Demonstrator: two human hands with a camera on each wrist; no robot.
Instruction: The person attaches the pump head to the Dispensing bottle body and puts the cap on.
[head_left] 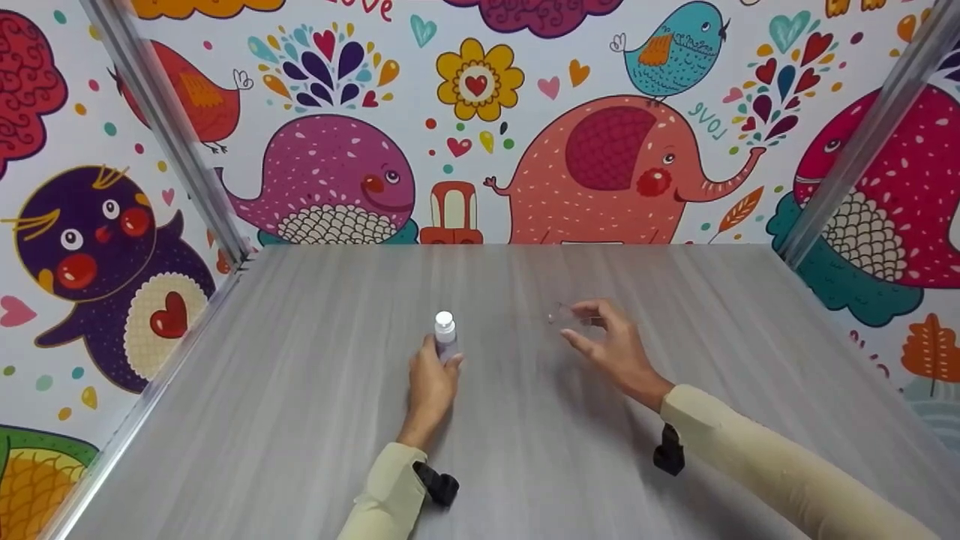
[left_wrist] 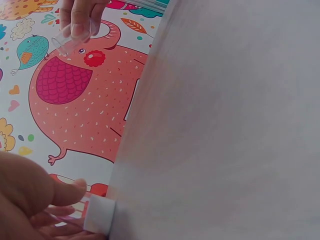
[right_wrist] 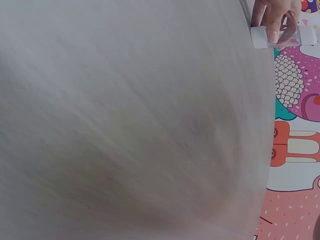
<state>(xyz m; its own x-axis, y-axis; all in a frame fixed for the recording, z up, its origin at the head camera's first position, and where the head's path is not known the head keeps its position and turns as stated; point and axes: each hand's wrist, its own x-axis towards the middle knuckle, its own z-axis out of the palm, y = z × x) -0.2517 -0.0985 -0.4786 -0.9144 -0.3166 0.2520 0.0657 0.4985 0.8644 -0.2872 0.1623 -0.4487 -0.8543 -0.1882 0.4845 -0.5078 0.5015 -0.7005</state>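
Upright in my left hand (head_left: 433, 384) is a small clear bottle (head_left: 445, 331) with a white top, gripped between thumb and fingers. Seen from the right wrist, the bottle (right_wrist: 287, 36) has a white piece at each end and a see-through middle. My right hand (head_left: 621, 351) pinches a clear, hollow cap-like piece (head_left: 561, 318) between thumb and fingertips, to the right of the bottle and apart from it. From the left wrist, this clear piece (left_wrist: 62, 43) shows a round rim turned away from the fingers.
Both hands are above a grey wood-grain table (head_left: 300, 420). Printed cartoon panels (head_left: 480, 150) stand behind it and at both sides, with metal posts (head_left: 169, 127) at the back corners. A black wrist camera (head_left: 437, 484) sits on the left sleeve, another (head_left: 669, 451) on the right.
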